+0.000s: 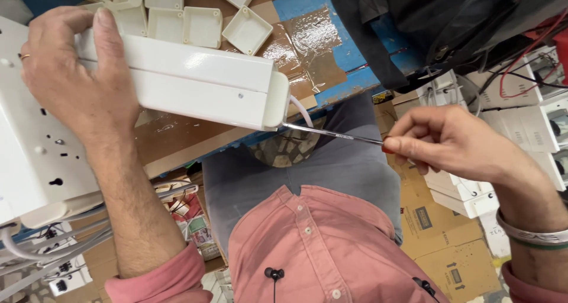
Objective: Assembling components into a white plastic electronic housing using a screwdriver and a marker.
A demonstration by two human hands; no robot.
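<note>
My left hand (74,84) grips a long white metal box (195,81) from above, holding it level at the edge of the worktable. My right hand (449,140) holds a thin screwdriver (331,135) by its red handle, most of which is hidden in my fingers. The screwdriver's tip touches the lower corner of the white box's end cap (277,102). A white cable (302,110) comes out near that end. A small screw (239,94) shows on the box's side.
Several small open white plastic boxes (204,25) lie on the taped cardboard tabletop (307,48). A larger white panel (35,155) with holes and cables sits at left. White units (532,125) and cardboard boxes (438,232) stand at right, a black bag (449,19) above.
</note>
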